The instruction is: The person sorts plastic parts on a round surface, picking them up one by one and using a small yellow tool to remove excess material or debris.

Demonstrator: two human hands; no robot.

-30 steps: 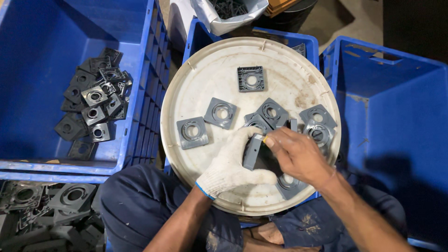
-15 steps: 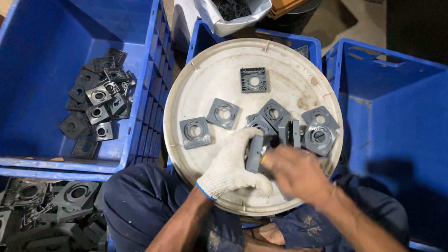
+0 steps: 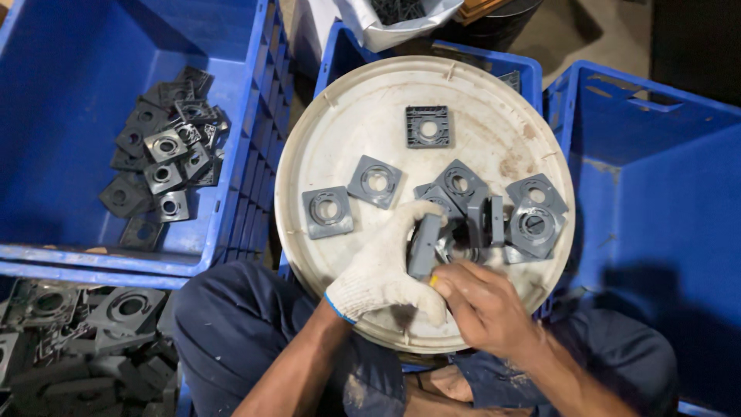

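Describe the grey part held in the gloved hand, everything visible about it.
The grey part is a flat, square piece that looks like moulded plastic, dark grey and matte. It is held on edge, so its face is mostly hidden. The left hand, in a white knit glove, grips it from the left, and the bare right hand touches its lower edge. It sits above the round off-white lid, near similar square parts lying flat.

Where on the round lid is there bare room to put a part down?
Free: the round white lid's upper left, above the two flat square plates, and its top right beside the lone ribbed plate. Crowded: the centre-right cluster and where the gloved left hand and bare right hand hold a part.
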